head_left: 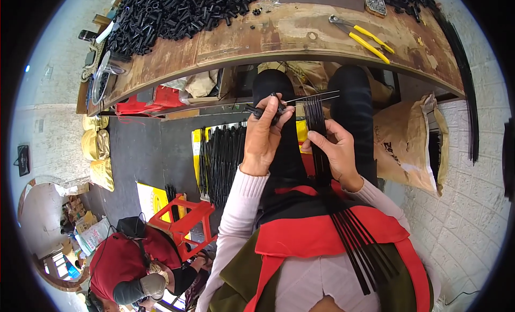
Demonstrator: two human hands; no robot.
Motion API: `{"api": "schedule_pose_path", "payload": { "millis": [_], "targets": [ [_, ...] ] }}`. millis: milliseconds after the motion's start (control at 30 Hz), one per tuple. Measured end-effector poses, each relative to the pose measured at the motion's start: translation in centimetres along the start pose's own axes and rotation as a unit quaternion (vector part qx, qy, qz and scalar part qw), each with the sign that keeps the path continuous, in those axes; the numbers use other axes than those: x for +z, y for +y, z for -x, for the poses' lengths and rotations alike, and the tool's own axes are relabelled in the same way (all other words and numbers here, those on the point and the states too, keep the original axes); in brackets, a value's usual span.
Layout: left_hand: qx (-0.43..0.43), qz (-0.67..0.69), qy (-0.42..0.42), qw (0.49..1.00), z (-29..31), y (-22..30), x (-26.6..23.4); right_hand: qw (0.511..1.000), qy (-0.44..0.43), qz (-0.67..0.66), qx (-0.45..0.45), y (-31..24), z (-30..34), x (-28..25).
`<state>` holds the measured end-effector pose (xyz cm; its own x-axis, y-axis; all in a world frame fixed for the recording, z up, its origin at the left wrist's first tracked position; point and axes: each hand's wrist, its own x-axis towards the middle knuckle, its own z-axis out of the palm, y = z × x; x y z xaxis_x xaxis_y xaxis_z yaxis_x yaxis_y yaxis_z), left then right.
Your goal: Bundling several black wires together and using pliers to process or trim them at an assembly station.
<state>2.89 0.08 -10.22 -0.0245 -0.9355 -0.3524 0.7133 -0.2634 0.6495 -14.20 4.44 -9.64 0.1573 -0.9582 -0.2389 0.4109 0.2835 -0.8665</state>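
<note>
Over my lap, my left hand (264,132) is closed around a few small black plastic pieces (257,112). Two thin metallic rods (314,99) stick out rightward from beside its fingertips and pass over the tips of a bundle. That bundle of thin black rods (315,116) is gripped between the thumb and fingers of my right hand (339,151). Its rods run down over my red and black apron (300,234) and fan out toward my chest. Whether the metallic rods touch the bundle I cannot tell.
A wooden workbench (236,41) ahead bears a heap of black plastic pieces (177,14) and yellow-handled pliers (365,38). More black rods (220,162) lie at floor level, left of my legs. A red stool (188,221) and another person (134,263) are lower left; a paper sack (405,143) stands right.
</note>
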Motion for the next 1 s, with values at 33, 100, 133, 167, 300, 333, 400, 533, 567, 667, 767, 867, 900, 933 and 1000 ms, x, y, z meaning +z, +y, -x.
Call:
{"api": "schedule_pose_path", "payload": {
  "millis": [33,100,133,167,300,333,400,533,567,667,767,867,900,933,1000],
  "targets": [
    [-0.003,0.002,0.0,1.0,0.1,-0.1,0.0,1.0,-0.004,0.007,-0.005,0.2,-0.1,-0.1],
    [0.014,-0.014,0.003,1.0,0.3,0.4,0.7,1.0,-0.014,0.012,-0.008,0.0,-0.1,0.0],
    [0.014,-0.013,0.005,1.0,0.3,0.5,1.0,1.0,-0.012,0.005,-0.007,-0.2,0.0,0.2],
    [0.007,-0.031,0.004,1.0,0.3,0.6,1.3,1.0,-0.009,-0.003,-0.006,-0.2,0.1,0.4],
    [0.005,-0.036,-0.022,0.999,-0.1,0.5,1.7,1.0,-0.001,-0.006,0.016,0.0,-0.1,0.1],
    [0.004,-0.036,-0.02,0.999,-0.1,0.5,1.8,1.0,0.001,-0.002,0.001,-0.1,0.0,0.2],
    [0.011,-0.031,-0.024,0.999,-0.2,0.5,2.1,1.0,0.0,0.002,-0.012,-0.1,-0.1,0.3],
    [0.01,-0.037,-0.027,0.999,-0.3,0.5,2.0,1.0,0.002,-0.002,-0.023,-0.2,-0.2,0.5],
    [0.004,-0.037,-0.028,0.999,-0.1,0.5,2.0,1.0,0.002,-0.006,-0.021,-0.3,-0.2,0.5],
    [0.001,-0.031,-0.029,0.999,0.0,0.4,2.1,1.0,-0.003,-0.01,-0.021,-0.1,-0.3,0.5],
    [0.007,-0.04,-0.033,0.999,-0.1,0.3,1.9,1.0,-0.001,-0.011,-0.018,-0.1,-0.2,0.6],
    [0.013,-0.063,-0.04,0.997,-0.1,0.3,1.9,1.0,0.002,-0.021,-0.011,0.1,-0.2,0.6],
    [0.017,-0.071,-0.044,0.996,0.0,0.3,2.0,1.0,0.001,-0.02,-0.011,0.1,-0.1,0.6],
    [0.017,-0.07,-0.044,0.996,0.0,0.4,2.0,1.0,0.002,-0.013,-0.011,0.0,-0.1,0.7],
    [0.007,-0.071,-0.038,0.997,0.1,0.4,2.1,1.0,0.002,-0.005,-0.012,-0.1,-0.1,0.7]
  ]
}}
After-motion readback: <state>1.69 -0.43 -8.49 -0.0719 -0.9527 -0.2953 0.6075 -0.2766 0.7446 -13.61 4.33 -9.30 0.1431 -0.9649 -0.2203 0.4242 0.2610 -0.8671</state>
